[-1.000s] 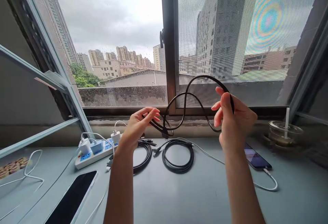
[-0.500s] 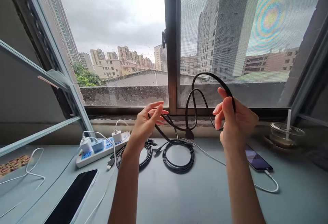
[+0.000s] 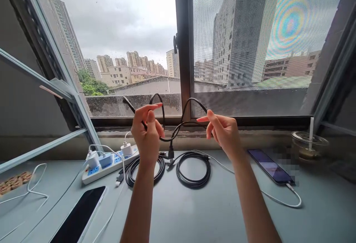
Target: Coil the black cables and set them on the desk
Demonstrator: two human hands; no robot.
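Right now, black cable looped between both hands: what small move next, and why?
Probably move the right hand over to the left hand, stacking their loops: the cable arcs loose between them, its plug dangles, two coils lie on the table.

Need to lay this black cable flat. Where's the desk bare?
Bare desk: below the held black cable, before the coiled cables, between the dark phone left and the charging phone's white lead right. Crowded around the power strip.

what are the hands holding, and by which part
One black cable. The left hand pinches it near one end, whose tip sticks up past the fingers; the right hand grips a loop farther along.
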